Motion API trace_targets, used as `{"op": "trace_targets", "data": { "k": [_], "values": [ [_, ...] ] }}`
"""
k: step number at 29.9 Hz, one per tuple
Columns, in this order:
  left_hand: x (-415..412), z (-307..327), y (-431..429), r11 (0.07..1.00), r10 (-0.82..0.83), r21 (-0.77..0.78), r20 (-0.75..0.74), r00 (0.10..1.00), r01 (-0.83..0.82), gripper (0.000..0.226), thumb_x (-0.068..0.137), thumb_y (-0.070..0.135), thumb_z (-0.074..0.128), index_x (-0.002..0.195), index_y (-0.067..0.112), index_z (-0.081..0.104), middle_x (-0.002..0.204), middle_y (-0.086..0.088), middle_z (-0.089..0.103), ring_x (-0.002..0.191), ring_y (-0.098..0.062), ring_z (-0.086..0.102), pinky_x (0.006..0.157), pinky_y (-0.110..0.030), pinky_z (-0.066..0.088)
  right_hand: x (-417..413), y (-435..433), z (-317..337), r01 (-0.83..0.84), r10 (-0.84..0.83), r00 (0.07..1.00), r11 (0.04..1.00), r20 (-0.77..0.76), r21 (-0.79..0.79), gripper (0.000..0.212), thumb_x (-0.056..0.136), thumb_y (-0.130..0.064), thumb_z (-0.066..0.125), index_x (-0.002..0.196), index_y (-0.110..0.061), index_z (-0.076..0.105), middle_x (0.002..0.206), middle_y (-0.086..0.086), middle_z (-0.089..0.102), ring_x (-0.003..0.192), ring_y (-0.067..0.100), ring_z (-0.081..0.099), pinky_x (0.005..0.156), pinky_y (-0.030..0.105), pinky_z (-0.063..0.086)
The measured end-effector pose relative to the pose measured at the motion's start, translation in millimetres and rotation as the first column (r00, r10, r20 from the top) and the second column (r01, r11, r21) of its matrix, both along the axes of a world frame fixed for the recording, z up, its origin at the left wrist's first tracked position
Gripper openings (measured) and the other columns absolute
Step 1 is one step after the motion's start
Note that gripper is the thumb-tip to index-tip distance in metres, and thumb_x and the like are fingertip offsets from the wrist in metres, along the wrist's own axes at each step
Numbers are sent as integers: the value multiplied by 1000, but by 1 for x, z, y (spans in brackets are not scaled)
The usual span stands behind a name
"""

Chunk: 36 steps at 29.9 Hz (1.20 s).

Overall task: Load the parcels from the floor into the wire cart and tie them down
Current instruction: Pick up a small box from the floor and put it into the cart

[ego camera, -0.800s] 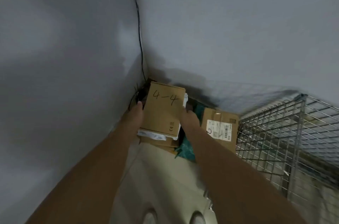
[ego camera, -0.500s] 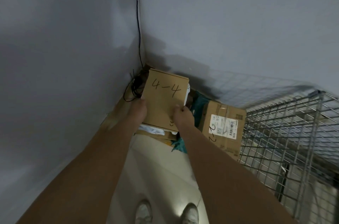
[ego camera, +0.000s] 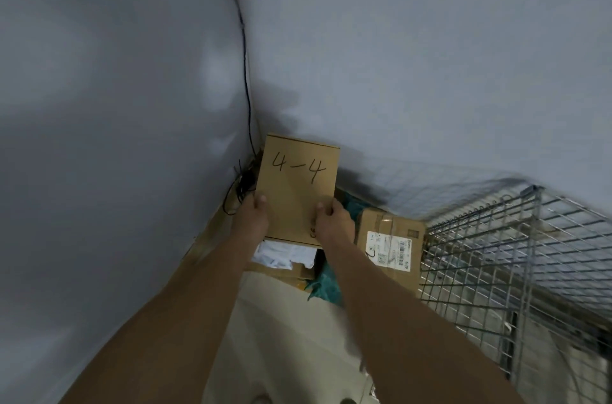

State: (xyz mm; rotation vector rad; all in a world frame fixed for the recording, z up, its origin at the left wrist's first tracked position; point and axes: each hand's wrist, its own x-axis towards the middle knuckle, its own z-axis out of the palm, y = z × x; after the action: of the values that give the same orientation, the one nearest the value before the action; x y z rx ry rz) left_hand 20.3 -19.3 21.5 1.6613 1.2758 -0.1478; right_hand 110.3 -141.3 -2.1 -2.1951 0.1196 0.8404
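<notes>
A: What have your hands got?

B: Your left hand (ego camera: 250,215) grips the left edge of the flat cardboard parcel (ego camera: 298,185), thumb on the top face and fingers out of sight beneath. Your right hand (ego camera: 332,221) pinches the near right edge the same way. You hold the parcel up in front of you, clear of the pile on the floor (ego camera: 281,321).

A: How will it handle?

B: I judge it light, since it is thin and two edge grips carry it. The board looks stiff and dry, so it should neither sag nor slip. Take it by the long edges as you do now. Held by one corner it may twist.

A: And its look?

B: It is plain brown and rectangular, with "4-4" in black marker on top and a small printed mark by your right thumb.

A: What lies beyond?

B: Below it a white packet (ego camera: 284,253) rests on a brown box (ego camera: 281,273), with a teal bag (ego camera: 326,284) and a labelled box (ego camera: 390,244) alongside. The wire cart (ego camera: 516,254) stands to your right, just beside the labelled box. Furthest off, a black cable (ego camera: 245,72) runs down the corner of the walls (ego camera: 430,56).
</notes>
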Motion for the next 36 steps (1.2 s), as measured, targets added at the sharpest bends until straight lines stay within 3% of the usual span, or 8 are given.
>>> {"op": "trace_targets", "data": {
  "k": [3, 6, 9, 16, 20, 28, 32, 36],
  "values": [
    [16, 55, 2, 999, 1, 46, 108, 994, -6, 51, 113, 38, 29, 160, 16, 34, 162, -12, 38, 147, -34, 36, 118, -43, 30, 16, -3, 66, -20, 15, 994, 999, 106, 41, 38, 109, -36, 44, 143, -21, 52, 113, 5, 66, 99, 25, 65, 87, 40, 57],
    [33, 129, 0, 996, -31, 93, 226, 974, 10, 49, 113, 37, 31, 156, 16, 40, 155, -13, 47, 141, -35, 45, 113, -43, 36, 31, -8, 151, -27, 15, 974, 998, 228, 50, 40, 109, -36, 43, 144, -18, 51, 127, 13, 64, 114, 34, 62, 90, 37, 52],
    [45, 214, -10, 988, -68, 152, 333, 940, 17, 50, 113, 38, 30, 159, 18, 37, 158, -10, 45, 142, -34, 44, 115, -44, 35, 38, -20, 246, 18, -47, 938, 996, 345, 87, 41, 109, -36, 43, 147, -20, 50, 132, 13, 63, 120, 35, 60, 101, 43, 52],
    [57, 417, -73, 960, -221, 269, 556, 801, 78, 50, 113, 38, 30, 160, 21, 34, 160, -8, 44, 144, -33, 43, 116, -44, 36, 31, -93, 444, 111, -258, 789, 952, 558, 284, 32, 108, -34, 44, 134, -20, 56, 116, 8, 68, 104, 31, 65, 94, 46, 56],
    [57, 498, -146, 931, -333, 341, 641, 691, 132, 50, 113, 38, 30, 159, 21, 35, 158, -7, 46, 142, -32, 45, 114, -44, 39, 12, -171, 525, 163, -379, 685, 912, 621, 377, 30, 108, -33, 43, 130, -20, 57, 111, 4, 67, 101, 29, 64, 92, 48, 57],
    [48, 584, -363, 862, -506, 400, 710, 490, 310, 50, 113, 38, 28, 159, 19, 35, 157, -7, 46, 141, -31, 46, 110, -43, 41, -37, -395, 610, 334, -547, 453, 836, 703, 435, 29, 108, -35, 43, 128, -20, 58, 101, 1, 63, 98, 30, 66, 90, 50, 58],
    [31, 595, -495, 815, -563, 397, 714, 417, 421, 51, 113, 39, 27, 160, 19, 34, 158, -6, 45, 141, -31, 45, 112, -43, 40, -73, -527, 620, 432, -589, 360, 792, 723, 431, 20, 106, -36, 44, 114, -24, 57, 98, -2, 66, 93, 28, 69, 86, 50, 60],
    [3, 588, -619, 782, -577, 372, 735, 356, 500, 48, 113, 37, 28, 156, 18, 37, 154, -8, 48, 136, -31, 48, 103, -38, 42, -110, -647, 618, 514, -615, 299, 748, 730, 420, 22, 106, -36, 45, 118, -23, 58, 102, 1, 68, 93, 28, 69, 86, 50, 60]
  ]
}}
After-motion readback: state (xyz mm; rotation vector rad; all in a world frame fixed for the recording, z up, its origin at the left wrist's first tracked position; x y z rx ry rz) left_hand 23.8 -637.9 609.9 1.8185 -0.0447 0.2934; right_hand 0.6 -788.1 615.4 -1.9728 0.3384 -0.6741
